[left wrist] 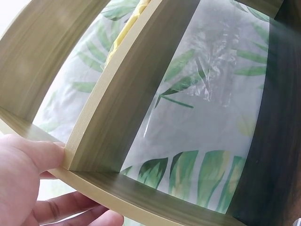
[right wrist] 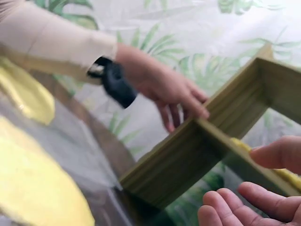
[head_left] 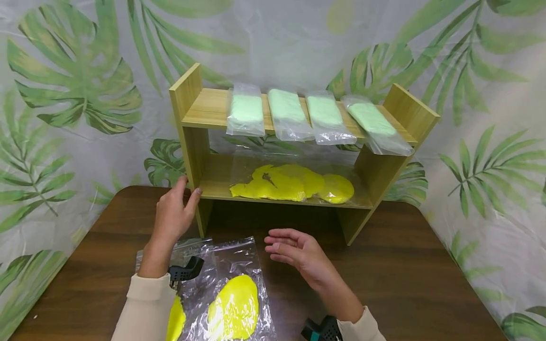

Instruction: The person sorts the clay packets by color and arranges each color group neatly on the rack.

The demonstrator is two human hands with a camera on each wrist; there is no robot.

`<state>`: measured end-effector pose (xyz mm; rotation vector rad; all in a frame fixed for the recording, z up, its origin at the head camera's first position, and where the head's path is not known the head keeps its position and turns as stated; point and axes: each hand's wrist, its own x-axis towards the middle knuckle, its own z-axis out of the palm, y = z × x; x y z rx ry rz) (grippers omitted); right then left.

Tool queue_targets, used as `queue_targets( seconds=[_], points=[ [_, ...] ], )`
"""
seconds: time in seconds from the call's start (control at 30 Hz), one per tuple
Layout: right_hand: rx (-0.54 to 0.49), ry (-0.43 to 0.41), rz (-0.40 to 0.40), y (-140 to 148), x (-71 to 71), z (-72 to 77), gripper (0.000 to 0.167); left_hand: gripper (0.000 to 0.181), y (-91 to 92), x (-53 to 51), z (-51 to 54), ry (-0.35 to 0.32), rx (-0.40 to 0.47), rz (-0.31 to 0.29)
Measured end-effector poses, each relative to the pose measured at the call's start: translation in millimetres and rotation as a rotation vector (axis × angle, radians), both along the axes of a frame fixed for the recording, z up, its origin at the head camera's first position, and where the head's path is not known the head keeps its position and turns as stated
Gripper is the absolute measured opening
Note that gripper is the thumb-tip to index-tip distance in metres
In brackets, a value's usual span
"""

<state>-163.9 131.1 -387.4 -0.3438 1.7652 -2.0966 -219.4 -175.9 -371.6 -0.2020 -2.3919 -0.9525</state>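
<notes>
A two-tier wooden shelf (head_left: pixel 213 173) stands on the table. My left hand (head_left: pixel 172 210) grips its left side panel (left wrist: pixel 94 188) at the lower board's height, thumb at the front edge and fingers round the outside. In front of the shelf, my right hand (head_left: pixel 300 255) hangs with fingers loosely bent and holds nothing. Flattened yellow clay-like material (head_left: pixel 290 182) in clear bags lies on the lower board. Below the hands, clear zip bags on the table hold a yellow slab (head_left: pixel 234 308) and another yellow piece (head_left: pixel 176 319), partly hidden by the left sleeve.
Several pale green packets (head_left: pixel 246 109) in clear bags lie on the top board, their ends hanging over its front edge. The dark brown table (head_left: pixel 409 284) extends to both sides. A leaf-patterned cloth (head_left: pixel 290 42) hangs behind it.
</notes>
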Motion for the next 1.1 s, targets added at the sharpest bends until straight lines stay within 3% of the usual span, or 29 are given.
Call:
queue_targets(
  seconds=[0.43, 0.6, 0.87, 1.1],
  points=[
    [0.386, 0.153, -0.023, -10, 4.4, -28.5, 0.045, 0.035, 0.1, 0.5, 0.3, -0.018, 0.014, -0.009],
    [0.483, 0.154, 0.008, -9, 4.6, -38.2, 0.047, 0.036, 0.6, 0.1, -0.4, -0.014, 0.018, -0.008],
    [0.476, 0.135, 0.041, -13, 4.8, -52.4, 0.046, 0.037, 0.0, 0.0, -0.1, -0.023, 0.011, -0.013],
    [0.358, -0.002, 0.030, -19, 6.5, -61.7, 0.049, 0.037, 0.3, 0.0, -0.8, -0.033, 0.017, -0.011]
  ],
)
